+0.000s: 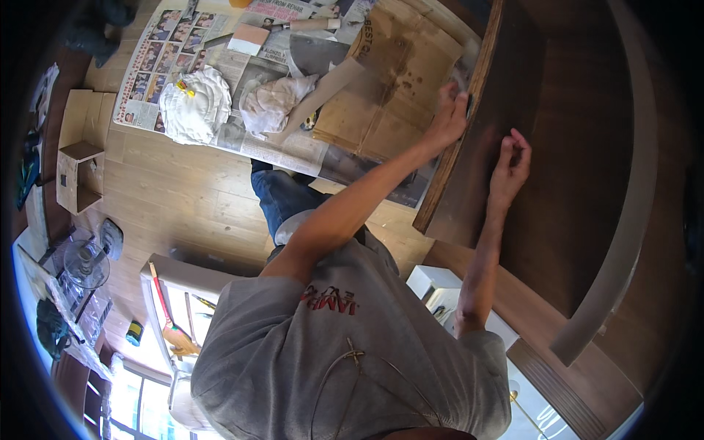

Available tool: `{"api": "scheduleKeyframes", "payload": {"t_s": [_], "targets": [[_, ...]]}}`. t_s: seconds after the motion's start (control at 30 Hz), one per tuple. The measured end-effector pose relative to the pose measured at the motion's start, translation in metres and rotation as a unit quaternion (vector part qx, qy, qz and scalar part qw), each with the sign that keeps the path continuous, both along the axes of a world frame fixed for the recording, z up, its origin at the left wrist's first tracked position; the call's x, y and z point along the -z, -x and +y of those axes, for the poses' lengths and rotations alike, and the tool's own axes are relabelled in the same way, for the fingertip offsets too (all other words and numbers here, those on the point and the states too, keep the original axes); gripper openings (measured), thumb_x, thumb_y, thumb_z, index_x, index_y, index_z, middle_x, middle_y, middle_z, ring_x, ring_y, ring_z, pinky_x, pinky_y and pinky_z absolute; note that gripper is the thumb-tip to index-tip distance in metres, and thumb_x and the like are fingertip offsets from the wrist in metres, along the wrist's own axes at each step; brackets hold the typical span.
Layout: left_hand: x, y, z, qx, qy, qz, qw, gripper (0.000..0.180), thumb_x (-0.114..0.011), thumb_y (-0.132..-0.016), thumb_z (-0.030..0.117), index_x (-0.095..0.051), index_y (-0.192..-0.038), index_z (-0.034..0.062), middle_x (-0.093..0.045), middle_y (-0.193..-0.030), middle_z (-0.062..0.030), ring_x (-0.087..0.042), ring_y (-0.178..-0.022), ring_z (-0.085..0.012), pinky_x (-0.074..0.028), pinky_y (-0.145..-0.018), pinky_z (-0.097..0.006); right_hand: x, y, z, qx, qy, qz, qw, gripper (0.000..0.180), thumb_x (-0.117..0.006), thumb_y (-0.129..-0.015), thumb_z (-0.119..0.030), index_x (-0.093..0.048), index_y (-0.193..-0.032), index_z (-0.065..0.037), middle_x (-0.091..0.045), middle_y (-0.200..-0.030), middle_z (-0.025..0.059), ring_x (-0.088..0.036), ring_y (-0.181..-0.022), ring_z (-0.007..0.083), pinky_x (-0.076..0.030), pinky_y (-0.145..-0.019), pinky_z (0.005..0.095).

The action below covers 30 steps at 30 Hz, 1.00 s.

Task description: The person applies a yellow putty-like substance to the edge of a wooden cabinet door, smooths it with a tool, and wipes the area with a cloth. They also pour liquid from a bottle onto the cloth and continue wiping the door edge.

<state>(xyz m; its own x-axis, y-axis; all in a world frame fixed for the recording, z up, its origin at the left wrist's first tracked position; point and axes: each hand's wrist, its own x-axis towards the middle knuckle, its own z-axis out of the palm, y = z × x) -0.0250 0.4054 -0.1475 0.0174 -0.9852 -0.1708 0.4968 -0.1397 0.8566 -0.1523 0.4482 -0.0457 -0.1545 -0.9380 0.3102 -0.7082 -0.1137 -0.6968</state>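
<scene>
A dark brown wooden panel [480,176] with a rough, lighter edge [463,139] rises at the right of the newspaper-covered table. At that edge is my left hand [446,121], its fingers bent and closed together; a small blurred pale patch shows just beyond the fingertips, and what they hold, if anything, is unclear. On the panel's other side, in front of a dark brown surface [565,169], my right hand [511,169] is raised with curled fingers and the thumb close to them. Anything in its pinch is too small to make out.
Newspaper [150,62] covers the table, with stained cardboard [403,81], white cloth [194,110], a crumpled rag [275,103] and a pale block [248,39]. A long grey curved strip [634,205] borders the right. A cardboard box [79,176] and a broom [180,339] are at left.
</scene>
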Motion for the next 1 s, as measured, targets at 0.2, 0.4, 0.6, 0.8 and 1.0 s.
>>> {"api": "scheduleKeyframes", "payload": {"t_s": [0.2,0.4,0.6,0.8,1.0], "targets": [[0.003,-0.002,0.011,0.021,0.011,-0.02,1.0,0.062,-0.026,-0.111,0.047,-0.023,-0.152,0.0007,-0.048,-0.141,-0.0283,-0.044,-0.138,-0.0334,-0.032,-0.115,-0.038,-0.003,-0.003,-0.004,-0.017,0.012,0.045,0.999,0.028,-0.065,-0.102,-0.02,-0.066,-0.125,-0.003,-0.064,-0.098,0.0,-0.055,-0.084,0.0079,-0.047,-0.079,0.0248],[0.007,0.001,-0.015,-0.004,0.043,-0.042,0.998,0.065,-0.024,-0.111,0.046,-0.02,-0.153,-0.0022,-0.035,-0.151,-0.0301,-0.034,-0.146,-0.0372,-0.026,-0.12,-0.041,-0.004,-0.008,0.003,0.005,-0.019,0.037,0.999,0.028,-0.066,-0.101,-0.02,-0.066,-0.124,-0.003,-0.062,-0.096,-0.0013,-0.052,-0.083,0.0078,-0.046,-0.081,0.0247],[-0.007,-0.009,-0.014,0.066,-0.037,-0.027,0.997,0.066,-0.029,-0.111,0.045,-0.021,-0.153,-0.0055,-0.034,-0.153,-0.0308,-0.031,-0.147,-0.0387,-0.024,-0.121,-0.04,-0.002,-0.009,-0.001,0.013,-0.022,-0.003,1.0,0.027,-0.066,-0.101,-0.019,-0.067,-0.124,-0.005,-0.06,-0.097,-0.0019,-0.052,-0.086,0.0079,-0.044,-0.08,0.0238],[-0.003,-0.002,-0.058,-0.03,0.066,-0.033,0.997,0.066,-0.027,-0.11,0.041,-0.025,-0.149,-0.0118,-0.032,-0.152,-0.036,-0.031,-0.145,-0.0476,-0.023,-0.122,-0.047,-0.004,-0.011,0.002,0.016,-0.018,0.032,0.999,0.026,-0.066,-0.102,-0.019,-0.066,-0.123,-0.005,-0.059,-0.095,-0.0023,-0.051,-0.085,0.0078,-0.044,-0.079,0.0236],[0.004,0.003,-0.062,-0.02,0.056,-0.075,0.995,0.064,-0.029,-0.111,0.04,-0.025,-0.152,-0.0079,-0.035,-0.153,-0.0298,-0.035,-0.145,-0.0374,-0.025,-0.12,-0.041,-0.007,-0.014,0.002,0.006,-0.022,0.01,1.0,0.025,-0.065,-0.102,-0.019,-0.066,-0.123,-0.004,-0.059,-0.097,-0.0023,-0.051,-0.087,0.0077,-0.044,-0.079,0.0236]]}}
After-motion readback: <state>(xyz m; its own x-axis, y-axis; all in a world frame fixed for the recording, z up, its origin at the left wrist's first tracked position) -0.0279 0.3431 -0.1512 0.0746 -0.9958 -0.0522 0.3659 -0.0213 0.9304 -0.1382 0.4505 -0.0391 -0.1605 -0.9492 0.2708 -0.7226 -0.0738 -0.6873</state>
